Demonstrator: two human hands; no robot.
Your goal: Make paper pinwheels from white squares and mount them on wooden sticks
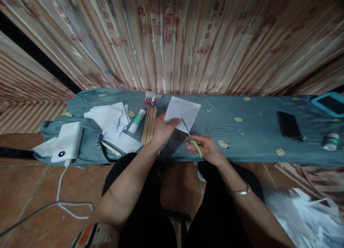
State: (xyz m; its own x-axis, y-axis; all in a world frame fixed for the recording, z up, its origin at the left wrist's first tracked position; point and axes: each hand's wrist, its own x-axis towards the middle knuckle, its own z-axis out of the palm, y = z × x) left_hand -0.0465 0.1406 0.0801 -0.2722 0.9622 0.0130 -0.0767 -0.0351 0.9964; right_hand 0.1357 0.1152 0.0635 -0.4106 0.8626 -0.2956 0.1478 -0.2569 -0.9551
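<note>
My left hand (162, 128) pinches the near corner of a square white paper sheet (182, 111) and holds it tilted above the blue-grey cloth-covered table (215, 133). My right hand (206, 147) grips scissors (191, 139) with pale green handles. Their blades point up and left and touch the sheet's lower edge. Both hands are just beyond my lap, at the table's near edge.
Left of my hands lie a bundle of wooden sticks (149, 125), a glue stick (137, 120), a small red box (149, 98), a pile of white papers (111, 120), a pen (111, 148) and a white power bank (67, 141). A black phone (289, 126) and a small jar (331, 141) lie right.
</note>
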